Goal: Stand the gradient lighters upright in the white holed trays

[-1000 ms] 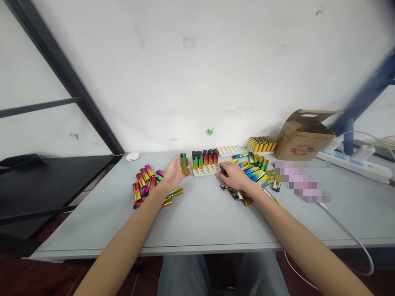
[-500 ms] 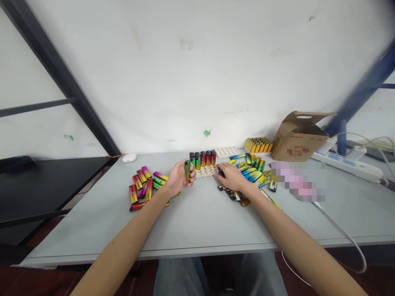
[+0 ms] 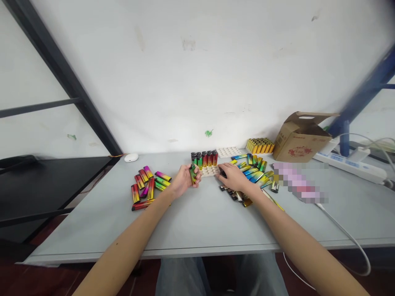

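My left hand is closed around a green and gold lighter, held upright with its dark top showing. My right hand is curled beside the tray's right edge, its fingers around a small dark object, mostly hidden. Between the hands lies the pale holed tray. Green and red lighters stand in its back rows, and the front holes are bare. Under and beyond my right hand spreads a pile of blue, gold and green lighters.
Red, yellow and purple lighters lie loose on the left. At the back are a second holed tray, a block of upright gold lighters and an open cardboard box. A power strip and cables occupy the right side.
My left hand has moved slightly right with the lighter, toward the tray, and the lighter is turned a little. My right hand has stayed nearly in place; the view has shifted slightly.
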A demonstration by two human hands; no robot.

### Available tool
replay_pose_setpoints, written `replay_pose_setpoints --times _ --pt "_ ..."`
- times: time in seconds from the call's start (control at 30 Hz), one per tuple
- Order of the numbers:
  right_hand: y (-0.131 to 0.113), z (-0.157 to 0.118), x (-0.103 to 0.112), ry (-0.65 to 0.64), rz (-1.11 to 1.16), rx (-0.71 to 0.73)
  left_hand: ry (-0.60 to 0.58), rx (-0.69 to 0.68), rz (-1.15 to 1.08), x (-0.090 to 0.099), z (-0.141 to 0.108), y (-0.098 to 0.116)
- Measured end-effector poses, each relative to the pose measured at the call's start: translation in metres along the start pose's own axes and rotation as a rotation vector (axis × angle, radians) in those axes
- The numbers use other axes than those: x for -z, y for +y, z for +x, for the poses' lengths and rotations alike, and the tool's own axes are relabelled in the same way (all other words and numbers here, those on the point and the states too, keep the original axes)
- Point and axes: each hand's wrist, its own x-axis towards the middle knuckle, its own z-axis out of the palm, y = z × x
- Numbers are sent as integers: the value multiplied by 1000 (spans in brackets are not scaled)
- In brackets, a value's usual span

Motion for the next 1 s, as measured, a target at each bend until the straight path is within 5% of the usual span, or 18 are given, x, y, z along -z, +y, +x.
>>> replay_pose_setpoints --times 0.4,0.63,1.0 --pt "0 1 -1 10 3 -11 110 120 71 1 2 -3" --pt "-3 0 0 14 23 -18 203 69 65 -6 3 -5" --pt "-3 0 4 20 71 -16 115 -14 7 2 1 -1"
